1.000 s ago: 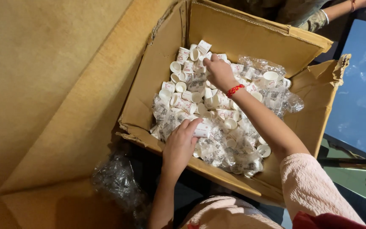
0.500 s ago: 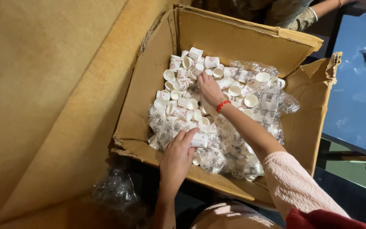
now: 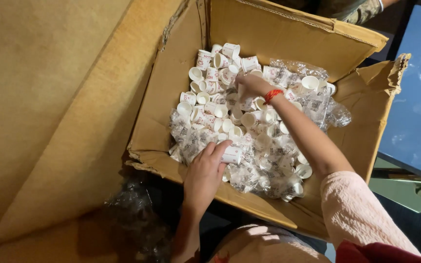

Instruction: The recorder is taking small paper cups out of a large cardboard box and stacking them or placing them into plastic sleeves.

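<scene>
Left hand (image 3: 204, 173) grasps small white paper cup (image 3: 231, 155) lying on side, long axis running left-right, at near edge of cardboard box (image 3: 288, 34). Right hand (image 3: 252, 85) reaches deeper toward box's far half, fingers curled into loose cups (image 3: 210, 92); cannot tell whether grasping one. Red thread band (image 3: 272, 94) at right wrist. Left hand nearer to held cup; right arm crosses over clear bags of cups (image 3: 259, 165) in box middle. Crumpled plastic (image 3: 132, 214) outside box's near-left corner. Another person's sleeve (image 3: 361, 12) beyond far flap, cut off.
</scene>
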